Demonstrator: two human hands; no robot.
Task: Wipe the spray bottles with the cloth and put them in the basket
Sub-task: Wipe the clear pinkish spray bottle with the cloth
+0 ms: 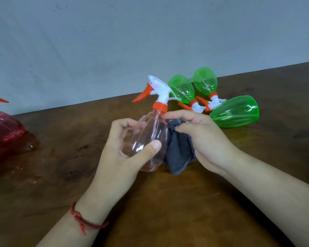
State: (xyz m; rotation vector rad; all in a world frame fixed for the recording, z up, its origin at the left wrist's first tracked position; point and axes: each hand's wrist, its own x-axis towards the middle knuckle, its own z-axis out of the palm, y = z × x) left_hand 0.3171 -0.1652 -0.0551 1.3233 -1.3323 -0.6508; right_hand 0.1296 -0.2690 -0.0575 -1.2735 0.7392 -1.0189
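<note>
A clear pinkish spray bottle (150, 138) with a white head and orange trigger stands upright above the table's middle. My left hand (121, 148) grips its body, thumb across the front. My right hand (202, 139) holds a dark grey cloth (178, 150) against the bottle's right side. Three green spray bottles lie on their sides behind my right hand: one (182, 89), a second (205, 81) and a third (235, 112).
At the left edge a red spray bottle (4, 134) lies partly cut off by the frame. The brown wooden table (168, 211) meets a grey wall (150, 32) at the back. No basket shows in this view.
</note>
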